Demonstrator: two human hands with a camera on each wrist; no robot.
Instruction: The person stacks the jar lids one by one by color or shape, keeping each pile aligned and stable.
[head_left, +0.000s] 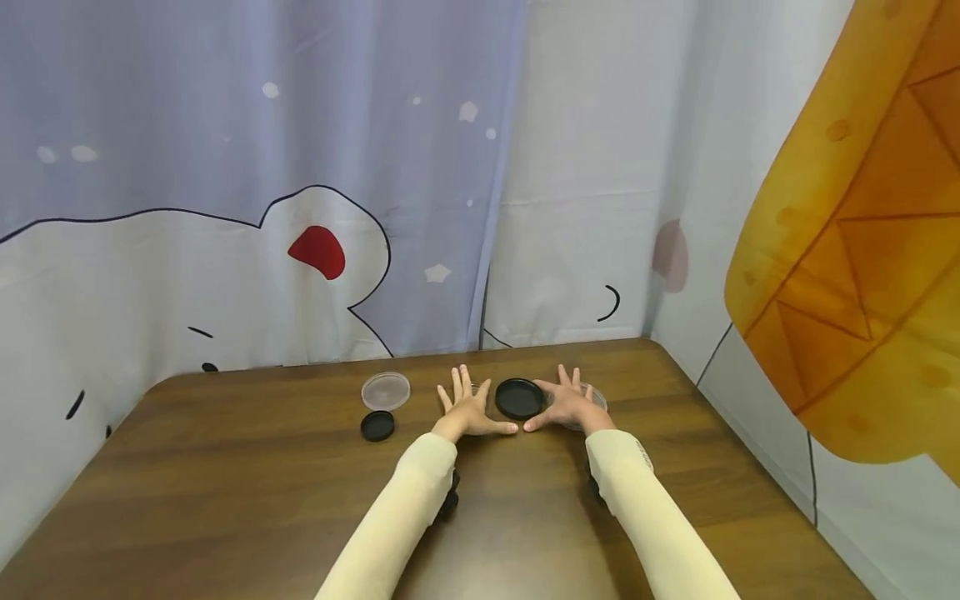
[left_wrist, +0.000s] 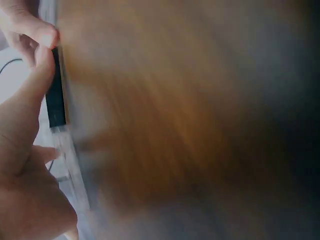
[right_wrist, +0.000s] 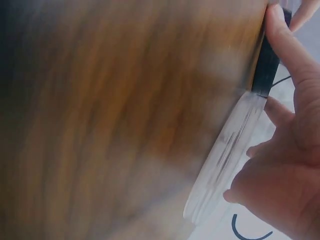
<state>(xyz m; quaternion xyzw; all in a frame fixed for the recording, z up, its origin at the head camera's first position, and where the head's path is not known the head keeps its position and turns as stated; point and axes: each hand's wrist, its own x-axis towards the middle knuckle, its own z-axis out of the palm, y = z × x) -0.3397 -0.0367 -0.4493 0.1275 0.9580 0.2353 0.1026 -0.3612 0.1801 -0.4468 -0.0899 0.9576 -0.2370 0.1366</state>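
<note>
A shallow black round dish (head_left: 519, 400) lies on the table between my two hands. My left hand (head_left: 468, 408) is at its left side, fingers spread and thumb pointing toward the right thumb. On the right, my right hand (head_left: 568, 403) spreads its fingers beside the black dish. It overlaps a clear round dish (head_left: 599, 398) behind it. That clear dish (right_wrist: 222, 155) shows its low stacked rims in the right wrist view, right next to the black one. Another clear dish (left_wrist: 75, 170) is mostly covered by my left hand in the head view.
To the left lie a clear round dish (head_left: 386, 391) and, just nearer, a smaller black round dish (head_left: 377, 426). The brown wooden table (head_left: 247, 483) ends at a printed curtain (head_left: 420, 167) behind and on the right.
</note>
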